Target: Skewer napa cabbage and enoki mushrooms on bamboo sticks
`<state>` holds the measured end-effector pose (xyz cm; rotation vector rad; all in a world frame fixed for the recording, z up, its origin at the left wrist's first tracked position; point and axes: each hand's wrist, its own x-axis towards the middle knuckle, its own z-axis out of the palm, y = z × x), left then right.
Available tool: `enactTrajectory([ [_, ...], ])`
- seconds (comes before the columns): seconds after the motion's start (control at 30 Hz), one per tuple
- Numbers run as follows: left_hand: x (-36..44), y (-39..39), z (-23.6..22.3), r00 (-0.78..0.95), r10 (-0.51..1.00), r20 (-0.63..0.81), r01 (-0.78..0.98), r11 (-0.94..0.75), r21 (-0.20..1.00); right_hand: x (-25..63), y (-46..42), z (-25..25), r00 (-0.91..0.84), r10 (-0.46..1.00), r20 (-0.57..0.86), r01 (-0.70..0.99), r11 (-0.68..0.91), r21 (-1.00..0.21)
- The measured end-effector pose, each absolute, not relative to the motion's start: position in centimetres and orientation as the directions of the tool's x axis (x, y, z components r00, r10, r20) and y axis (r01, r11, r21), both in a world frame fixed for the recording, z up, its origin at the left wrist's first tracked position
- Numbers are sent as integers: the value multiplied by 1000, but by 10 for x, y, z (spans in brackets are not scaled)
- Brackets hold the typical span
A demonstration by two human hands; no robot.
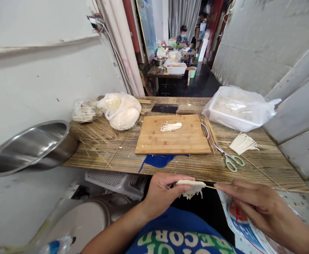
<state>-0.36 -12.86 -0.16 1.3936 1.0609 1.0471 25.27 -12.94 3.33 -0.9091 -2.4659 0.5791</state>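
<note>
Risk first: thin bamboo skewer [209, 187] aimed leftward into small mushroom bundle [190, 188], tip headed toward thumb and forefinger of left hand [161, 192]; likely pricked fingertip if pushed too hard or off-axis. Possible splitting or shedding of soft strands, since bundle pinched only at its upper edge with loose ends hanging below, unsupported, off near edge of tabletop [252, 165]; anything dropped probably lands in lap or on floor. Possible snapping or bowing of skewer under sideways load, given its slenderness. Left hand closed in a pinch on bundle, thumb on near side, fingers curled over top. Right hand [252, 204] extended, fingers nearly straight, fingertips closed on skewer near its left portion; rest of skewer trailing right past the hand. Bundle immediately right of left hand, touching its fingertips; just left of right fingertips, a short bare stretch of skewer between. Both hands held near, below and in front of tabletop edge, above a blue shirt. On tabletop beyond: wooden cutting board [172, 141] with another small mushroom clump [171, 126]; green-handled scissors [230, 159] to right of board; fanned mushroom piece [242, 143] further right; loose skewers [96, 132] scattered left; steel bowl [30, 146] overhanging far-left edge; bagged mushrooms [121, 111] at far left; dark cleaver [165, 108] beyond board; bag-covered white tub [236, 107] at far right.
</note>
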Motion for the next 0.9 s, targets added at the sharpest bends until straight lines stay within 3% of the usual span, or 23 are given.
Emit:
enactTrajectory([
  [0.5, 3, -128, -2, 250, 968, 12, 7, -14, 1000, 244, -128, 37, -670, 685, 285, 498, 700, -512],
  [0.7, 6, -126, -7, 193, 980, -44, -168, 77, 983, 244, -126, 34, -662, 699, 271, 503, 682, -531],
  [0.77, 4, -127, -7, 170, 984, 51, -123, -30, 992, 245, -126, 35, -663, 692, 286, 495, 692, -526],
  [0.83, 1, -130, -6, 158, 954, 256, -39, -253, 967, 245, -127, 39, -678, 672, 297, 492, 716, -495],
  [0.9, -5, -135, -5, 200, 850, 487, 24, -501, 865, 246, -131, 43, -715, 633, 297, 478, 752, -454],
])
